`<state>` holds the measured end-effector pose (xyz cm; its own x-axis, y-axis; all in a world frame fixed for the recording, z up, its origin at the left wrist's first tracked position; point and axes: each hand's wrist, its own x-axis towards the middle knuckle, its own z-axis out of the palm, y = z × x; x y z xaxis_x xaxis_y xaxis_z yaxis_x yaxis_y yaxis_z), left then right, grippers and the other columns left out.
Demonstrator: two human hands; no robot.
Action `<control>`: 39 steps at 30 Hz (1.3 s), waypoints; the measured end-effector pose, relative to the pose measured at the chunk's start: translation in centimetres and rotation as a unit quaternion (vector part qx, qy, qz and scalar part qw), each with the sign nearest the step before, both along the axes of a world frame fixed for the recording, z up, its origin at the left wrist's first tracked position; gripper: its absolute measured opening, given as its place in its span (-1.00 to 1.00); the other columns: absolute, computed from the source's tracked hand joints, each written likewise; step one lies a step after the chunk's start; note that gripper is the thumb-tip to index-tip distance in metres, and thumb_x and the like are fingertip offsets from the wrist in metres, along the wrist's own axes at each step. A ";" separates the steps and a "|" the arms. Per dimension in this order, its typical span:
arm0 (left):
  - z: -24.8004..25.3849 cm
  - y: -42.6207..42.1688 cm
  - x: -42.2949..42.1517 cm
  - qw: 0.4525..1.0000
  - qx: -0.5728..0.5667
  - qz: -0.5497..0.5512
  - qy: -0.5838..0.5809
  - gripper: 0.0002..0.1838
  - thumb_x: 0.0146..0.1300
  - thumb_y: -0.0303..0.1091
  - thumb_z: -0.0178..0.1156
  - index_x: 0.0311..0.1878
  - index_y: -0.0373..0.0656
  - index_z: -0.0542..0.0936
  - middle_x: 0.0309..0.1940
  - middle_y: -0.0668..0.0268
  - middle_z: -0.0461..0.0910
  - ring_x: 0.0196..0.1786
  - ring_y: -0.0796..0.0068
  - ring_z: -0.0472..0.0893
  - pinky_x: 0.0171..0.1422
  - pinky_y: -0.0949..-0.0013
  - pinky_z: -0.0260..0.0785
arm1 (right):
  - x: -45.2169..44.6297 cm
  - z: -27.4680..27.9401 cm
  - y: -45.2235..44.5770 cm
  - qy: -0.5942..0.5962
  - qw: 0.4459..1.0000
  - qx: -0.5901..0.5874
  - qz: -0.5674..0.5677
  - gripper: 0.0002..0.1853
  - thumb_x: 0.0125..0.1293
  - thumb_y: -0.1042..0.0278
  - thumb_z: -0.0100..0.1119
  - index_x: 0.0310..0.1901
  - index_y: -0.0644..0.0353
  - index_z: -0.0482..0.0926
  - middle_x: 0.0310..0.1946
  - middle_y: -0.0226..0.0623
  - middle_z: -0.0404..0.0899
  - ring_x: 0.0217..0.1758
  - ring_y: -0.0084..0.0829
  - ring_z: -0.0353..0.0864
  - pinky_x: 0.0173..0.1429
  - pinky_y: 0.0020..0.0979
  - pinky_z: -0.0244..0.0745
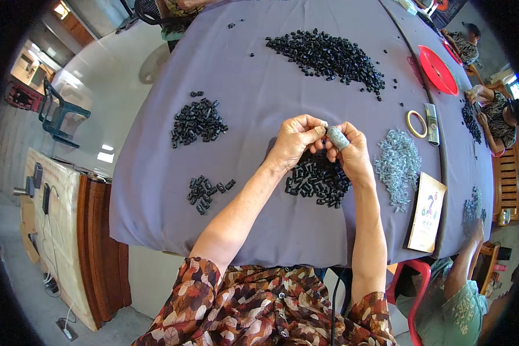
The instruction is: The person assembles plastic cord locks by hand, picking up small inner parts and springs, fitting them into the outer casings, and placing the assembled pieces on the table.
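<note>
My left hand (297, 140) and my right hand (352, 151) meet above the grey cloth, fingertips close together. The fingers of my left hand are pinched on something small and dark, mostly hidden. A grey speckled wrap (338, 138) covers a digit of my right hand, whose fingers are also closed; what they hold is too small to name. Below the hands lies a pile of black pieces (317, 181). To the right of my right hand is a heap of small clear pieces (398, 164).
Further black piles lie at the back (328, 57), left (196, 121) and front left (202, 193). On the right are a tape roll (409, 124), a clear packet (432, 124), a booklet (427, 213) and a red tray (437, 70). Other people sit along the right side.
</note>
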<state>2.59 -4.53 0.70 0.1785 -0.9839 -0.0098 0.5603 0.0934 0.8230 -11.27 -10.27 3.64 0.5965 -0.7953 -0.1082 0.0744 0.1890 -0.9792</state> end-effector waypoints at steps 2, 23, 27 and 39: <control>-0.1 0.0 -0.2 1.000 -0.002 0.009 -0.013 -0.93 0.21 -0.51 0.12 -0.24 -0.26 0.54 -0.49 0.32 0.56 -0.54 0.70 0.48 -0.48 0.66 0.33 | 0.0 -0.2 0.0 -0.001 1.000 -0.011 0.001 -0.95 0.23 0.50 0.05 -0.36 0.27 0.42 -0.58 -0.37 0.48 -0.65 -0.65 0.40 -0.58 -0.63 0.32; 1.2 0.4 -0.8 0.992 -0.025 0.045 -0.112 -0.95 0.20 -0.52 0.13 -0.29 -0.24 0.55 -0.49 0.36 0.57 -0.53 0.75 0.45 -0.46 0.68 0.29 | -0.3 0.2 0.1 0.025 0.998 -0.064 -0.012 -0.89 0.23 0.48 0.06 -0.43 0.24 0.37 -0.63 -0.40 0.44 -0.67 -0.67 0.36 -0.61 -0.61 0.28; 0.8 0.4 -1.0 0.998 -0.003 0.029 -0.063 -0.95 0.21 -0.51 0.13 -0.29 -0.24 0.55 -0.51 0.36 0.56 -0.54 0.75 0.45 -0.47 0.68 0.29 | -0.5 0.1 -0.1 0.034 0.998 -0.053 0.004 -0.88 0.22 0.47 0.06 -0.44 0.25 0.37 -0.65 -0.40 0.43 -0.69 -0.68 0.33 -0.62 -0.62 0.26; 1.1 0.5 -1.2 0.986 -0.028 0.058 -0.151 -0.97 0.16 -0.57 0.13 -0.33 -0.28 0.55 -0.53 0.38 0.55 -0.57 0.75 0.41 -0.51 0.67 0.25 | -0.8 0.2 -0.2 0.015 0.999 -0.019 0.029 -0.84 0.24 0.45 0.07 -0.46 0.23 0.35 -0.66 -0.39 0.44 -0.71 -0.66 0.37 -0.66 -0.62 0.27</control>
